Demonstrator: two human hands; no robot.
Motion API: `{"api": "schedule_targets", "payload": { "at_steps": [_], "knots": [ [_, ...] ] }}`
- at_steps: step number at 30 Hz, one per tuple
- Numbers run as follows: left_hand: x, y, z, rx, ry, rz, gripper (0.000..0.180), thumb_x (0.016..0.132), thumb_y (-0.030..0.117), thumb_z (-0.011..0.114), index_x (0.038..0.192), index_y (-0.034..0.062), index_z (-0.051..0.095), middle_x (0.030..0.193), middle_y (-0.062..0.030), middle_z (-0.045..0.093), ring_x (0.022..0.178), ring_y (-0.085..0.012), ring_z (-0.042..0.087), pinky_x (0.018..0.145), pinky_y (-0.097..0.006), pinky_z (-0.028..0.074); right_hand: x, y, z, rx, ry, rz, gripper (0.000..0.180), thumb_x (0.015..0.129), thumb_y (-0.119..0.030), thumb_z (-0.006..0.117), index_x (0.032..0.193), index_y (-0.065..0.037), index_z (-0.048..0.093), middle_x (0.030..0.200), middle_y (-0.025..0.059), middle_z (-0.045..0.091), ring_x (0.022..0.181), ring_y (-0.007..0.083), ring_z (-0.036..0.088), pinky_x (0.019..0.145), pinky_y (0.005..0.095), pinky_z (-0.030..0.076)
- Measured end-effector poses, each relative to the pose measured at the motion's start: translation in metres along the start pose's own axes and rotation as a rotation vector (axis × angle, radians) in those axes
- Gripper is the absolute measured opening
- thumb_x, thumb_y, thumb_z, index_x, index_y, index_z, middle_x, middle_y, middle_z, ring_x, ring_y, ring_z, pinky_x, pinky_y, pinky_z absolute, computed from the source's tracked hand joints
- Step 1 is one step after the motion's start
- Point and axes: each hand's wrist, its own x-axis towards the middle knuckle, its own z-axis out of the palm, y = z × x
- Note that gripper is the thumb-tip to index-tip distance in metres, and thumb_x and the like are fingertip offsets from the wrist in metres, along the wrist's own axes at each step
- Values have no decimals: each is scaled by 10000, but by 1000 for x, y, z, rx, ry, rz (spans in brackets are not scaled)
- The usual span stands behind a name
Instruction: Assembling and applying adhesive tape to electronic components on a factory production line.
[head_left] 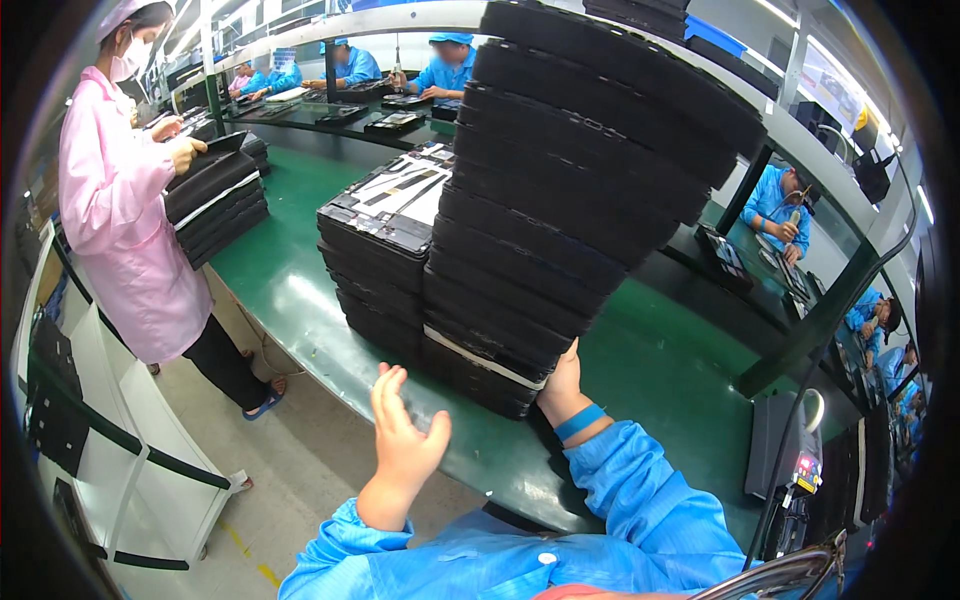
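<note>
A tall stack of flat black cases (520,240) stands on the green table (300,290) in front of me, leaning toward the upper right in this view. My right hand (563,385) is against its lower right corner; most of the fingers are hidden behind the stack, so their grip cannot be made out. A pale layer (485,357) shows low in the stack, just left of that hand. My left hand (408,435) is raised in front of the table's near edge, open, fingers apart, holding nothing. Left of the tall stack is a shorter stack (375,270) with white strips and dark parts on top.
At the left, a person in a pink coat (120,220) holds a dark flat piece over another black stack (220,210). Several workers in blue sit beyond the metal frame (815,310). A grey device (785,450) with a lit display stands at right; white-topped carts (150,480) are at lower left.
</note>
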Motion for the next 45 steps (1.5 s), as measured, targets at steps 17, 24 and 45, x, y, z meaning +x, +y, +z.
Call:
{"api": "schedule_targets", "payload": {
  "at_steps": [17, 24, 45],
  "knots": [
    [-32, -24, 54, 163, 177, 47, 447, 660, 8, 581, 1090, -6, 461, 1098, -198, 491, 1159, -443, 454, 992, -483, 355, 67, 61, 15, -852, 190, -224, 668, 983, -429, 233, 1403, 90, 249, 1469, 291, 215, 1395, 375, 160, 1144, 393, 120],
    [-44, -18, 72, 172, 140, 26, 431, 653, 50, 595, 1061, -11, 472, 1078, -203, 500, 1127, -419, 473, 962, -481, 371, 69, 61, 39, -800, 190, -219, 683, 980, -442, 253, 1412, 86, 213, 1448, 341, 196, 1372, 434, 168, 1135, 433, 129],
    [-45, 10, 86, 526, 23, 285, 462, 753, 48, 614, 1174, -27, 440, 1231, -248, 407, 1263, -434, 342, 1022, -487, 321, -166, -106, -105, -727, -478, 389, 537, 843, -256, 635, 1284, 13, 489, 1346, 187, 465, 1260, 253, 433, 1031, 353, 360]
  ]
}}
